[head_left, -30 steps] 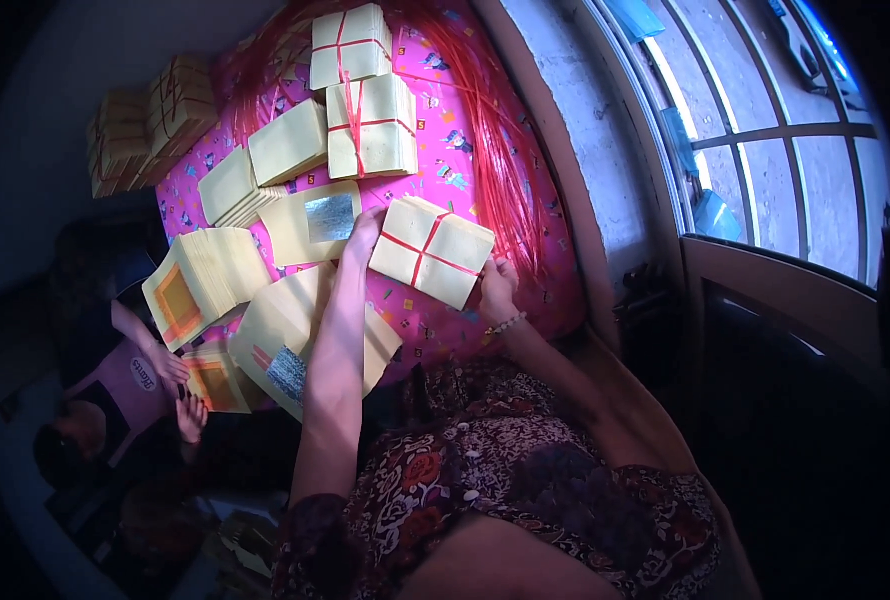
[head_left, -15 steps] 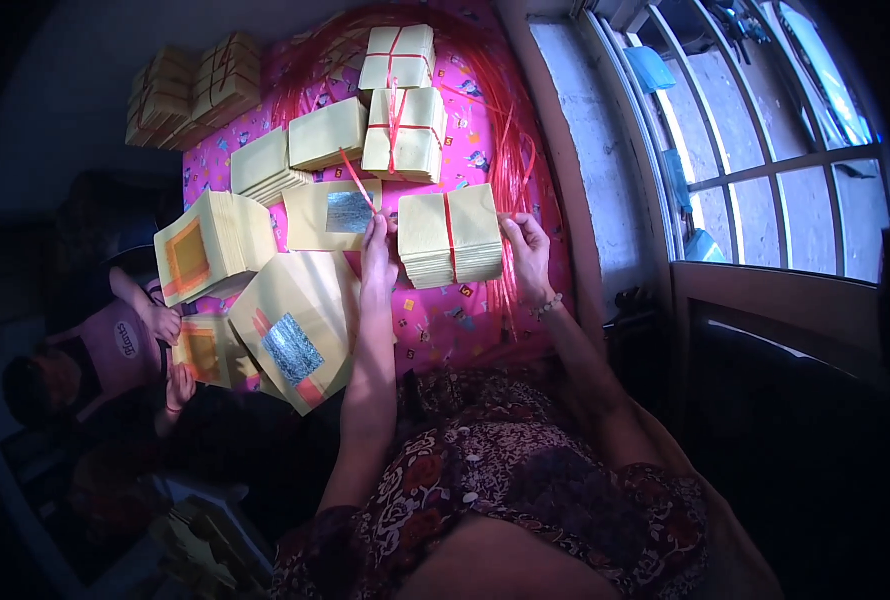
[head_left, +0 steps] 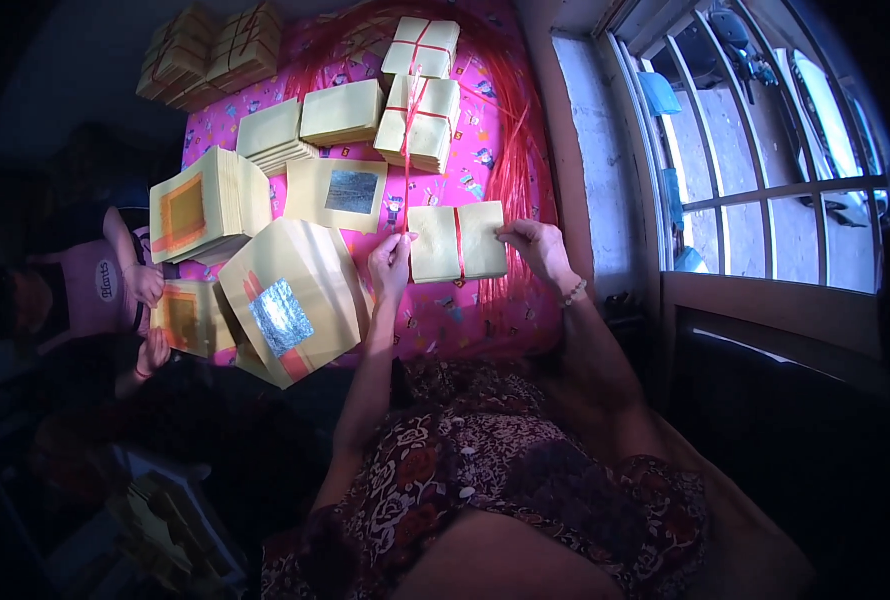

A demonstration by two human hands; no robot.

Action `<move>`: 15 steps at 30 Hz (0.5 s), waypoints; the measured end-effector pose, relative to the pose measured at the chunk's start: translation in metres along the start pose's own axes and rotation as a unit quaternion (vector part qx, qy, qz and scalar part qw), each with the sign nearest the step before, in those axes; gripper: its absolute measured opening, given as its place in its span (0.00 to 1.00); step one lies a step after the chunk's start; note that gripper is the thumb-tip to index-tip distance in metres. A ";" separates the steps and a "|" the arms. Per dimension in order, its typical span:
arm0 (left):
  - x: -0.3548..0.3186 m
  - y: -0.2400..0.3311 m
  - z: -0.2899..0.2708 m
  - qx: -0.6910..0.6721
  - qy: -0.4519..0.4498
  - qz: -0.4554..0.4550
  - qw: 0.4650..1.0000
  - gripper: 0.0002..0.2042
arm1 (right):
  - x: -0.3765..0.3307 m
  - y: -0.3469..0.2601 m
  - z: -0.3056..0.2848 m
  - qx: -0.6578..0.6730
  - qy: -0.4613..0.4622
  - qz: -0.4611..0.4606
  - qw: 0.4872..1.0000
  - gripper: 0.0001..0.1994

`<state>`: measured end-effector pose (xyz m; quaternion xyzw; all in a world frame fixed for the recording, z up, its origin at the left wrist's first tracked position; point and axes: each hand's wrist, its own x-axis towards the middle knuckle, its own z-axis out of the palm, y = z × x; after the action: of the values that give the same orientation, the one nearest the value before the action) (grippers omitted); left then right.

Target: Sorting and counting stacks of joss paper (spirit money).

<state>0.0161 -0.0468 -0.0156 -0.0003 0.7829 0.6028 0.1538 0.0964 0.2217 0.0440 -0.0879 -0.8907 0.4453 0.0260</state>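
A stack of pale yellow paper sheets lies before me, with a red plastic string running across its top from front to back. At its left edge my left hand is closed in a pinch on a strand of red string, which stretches up from the fingers toward a tied bundle. My right hand, with a beaded bracelet at the wrist, pinches at the stack's right edge. What lies between those fingertips is too small to make out.
Several untied stacks and tied bundles stand on the pink patterned cloth. Large sheets with silver patches lie at left, where another person's hands handle an orange-marked sheet. Loose red strings and a barred window are at right.
The red strand at my left hand now stands upright along the stack's left side instead of slanting left. The stack now shows more of its top and less of its front.
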 end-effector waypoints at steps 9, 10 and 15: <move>-0.013 0.018 0.007 0.088 0.069 0.146 0.983 0.08 | 0.023 -0.059 0.037 -0.203 -0.014 -0.205 0.957 0.05; -0.015 0.015 0.006 0.087 0.074 0.145 0.983 0.08 | 0.025 -0.063 0.050 -0.183 -0.010 -0.217 0.959 0.05; -0.009 0.003 0.009 0.028 0.055 0.148 0.987 0.07 | 0.024 -0.061 0.094 -0.080 -0.007 -0.221 0.972 0.06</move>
<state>0.0266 -0.0391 -0.0129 0.0867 0.7980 0.5961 0.0193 0.0526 0.1166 0.0354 0.1130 -0.9207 0.3568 0.1104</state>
